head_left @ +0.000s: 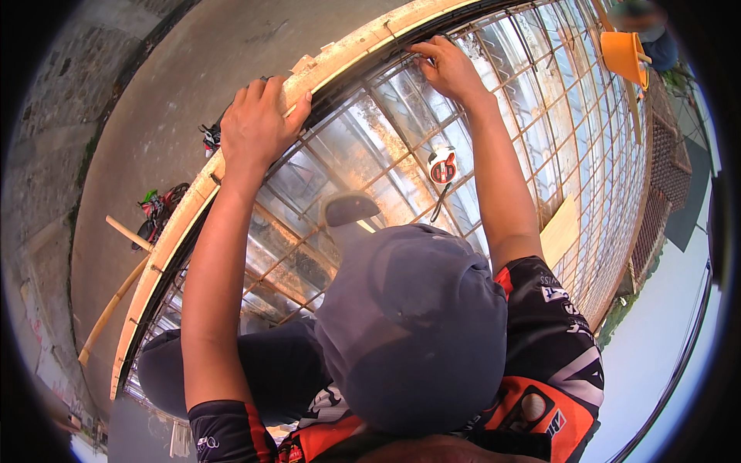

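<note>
My left hand [261,123] is closed over the top of a pale wooden board [351,55], its thumb along the inner side. This board runs along the edge of a steel rebar mesh [386,100]. Farther along, the fingers of my right hand [449,69] are bent and pinched together beside the dark bars at the board's inner face. What lies between those fingertips is too small to tell. On the mesh below my right hand rests a white, red and black tape measure [442,165] with a dark strap.
Shiny corrugated metal sheets [340,123] lie under the mesh. A wooden plank [562,230] sits on the right. An orange bucket [622,58] is at the far right by another person [656,46]. Beyond the board, the road [166,116] lies lower, with parked motorbikes [160,212].
</note>
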`<state>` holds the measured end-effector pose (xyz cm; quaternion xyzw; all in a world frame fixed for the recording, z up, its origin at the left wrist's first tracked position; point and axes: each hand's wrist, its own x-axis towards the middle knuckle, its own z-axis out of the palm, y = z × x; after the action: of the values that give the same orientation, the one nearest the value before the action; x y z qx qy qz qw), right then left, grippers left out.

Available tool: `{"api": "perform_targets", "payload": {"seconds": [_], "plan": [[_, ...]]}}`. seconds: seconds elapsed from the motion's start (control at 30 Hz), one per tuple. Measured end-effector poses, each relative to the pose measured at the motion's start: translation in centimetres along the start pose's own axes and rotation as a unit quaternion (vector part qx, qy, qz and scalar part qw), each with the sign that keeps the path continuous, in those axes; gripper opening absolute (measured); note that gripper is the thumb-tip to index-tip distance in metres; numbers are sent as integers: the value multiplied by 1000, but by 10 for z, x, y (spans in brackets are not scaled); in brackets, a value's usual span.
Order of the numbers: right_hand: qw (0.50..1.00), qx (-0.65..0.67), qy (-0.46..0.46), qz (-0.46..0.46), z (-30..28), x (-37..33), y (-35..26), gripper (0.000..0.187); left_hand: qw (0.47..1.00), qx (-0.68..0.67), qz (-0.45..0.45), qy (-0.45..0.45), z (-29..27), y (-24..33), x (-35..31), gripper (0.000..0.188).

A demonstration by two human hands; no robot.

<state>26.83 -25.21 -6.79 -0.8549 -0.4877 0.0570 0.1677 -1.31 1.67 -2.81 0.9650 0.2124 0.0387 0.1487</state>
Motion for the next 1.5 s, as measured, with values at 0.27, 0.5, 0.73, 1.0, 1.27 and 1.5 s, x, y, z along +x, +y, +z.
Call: {"api": "perform_targets", "payload": {"seconds": [0.27, 0.5, 0.73, 1.0, 1.27, 1.5], "plan": [[951, 70, -296, -59, -15, 62, 18, 24, 999, 4, 8, 37, 6, -7, -3, 55], [959, -128, -97, -233, -12, 15, 13, 28, 1000, 16, 1, 17, 5, -4, -1, 52], [983, -111, 10, -144, 9, 3, 5, 23, 999, 4, 15, 40, 8, -4, 0, 53], [944, 65, 23, 324, 24, -39, -50, 29, 998, 4, 14, 61, 9, -8, -2, 51], [909, 110, 177, 361, 60, -31, -47, 23, 987, -8, 98, 126, -5, 16, 7, 45], [866, 227, 213, 390, 53, -28, -55, 19, 927, -305, -44, -213, 7, 143, 51, 61]]}}
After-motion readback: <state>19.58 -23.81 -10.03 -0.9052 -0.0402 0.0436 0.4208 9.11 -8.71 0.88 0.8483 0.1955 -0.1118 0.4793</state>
